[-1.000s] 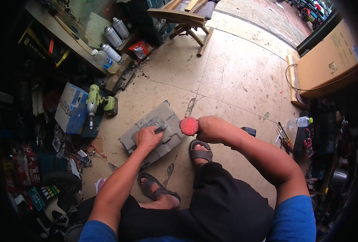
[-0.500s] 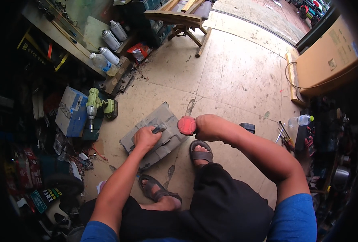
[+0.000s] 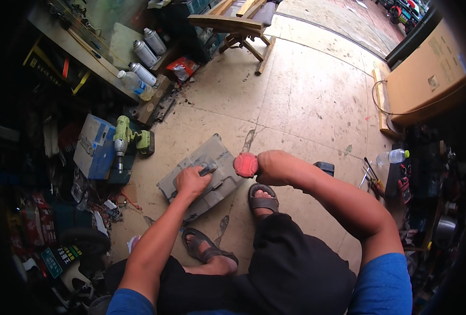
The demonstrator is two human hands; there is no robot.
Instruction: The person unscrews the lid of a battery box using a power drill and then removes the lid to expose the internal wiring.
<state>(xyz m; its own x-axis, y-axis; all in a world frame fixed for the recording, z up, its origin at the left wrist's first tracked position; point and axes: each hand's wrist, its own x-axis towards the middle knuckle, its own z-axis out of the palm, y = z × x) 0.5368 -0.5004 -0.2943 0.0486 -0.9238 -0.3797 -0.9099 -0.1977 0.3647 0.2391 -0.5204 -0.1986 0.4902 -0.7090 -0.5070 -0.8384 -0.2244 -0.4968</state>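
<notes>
A grey plastic case (image 3: 206, 152) lies at a slant on the floor in front of my feet. My left hand (image 3: 192, 182) is closed round a short dark piece (image 3: 208, 170) over the case's top; it looks like the case's handle. My right hand (image 3: 276, 167) is closed on a rounded red object (image 3: 245, 165) with raised ribs, held by the case's right end, above my right foot. The fist hides the rest of the red object, so its kind does not show.
At the left, a green cordless drill (image 3: 122, 139) stands beside a blue-and-white box (image 3: 95, 147). Spray cans (image 3: 145, 53) and a plastic bottle (image 3: 135, 84) line the bench. Screwdrivers (image 3: 373, 178) and another bottle (image 3: 393, 157) lie right. Ahead are a wooden chair (image 3: 227, 22) and a large carton (image 3: 421, 73).
</notes>
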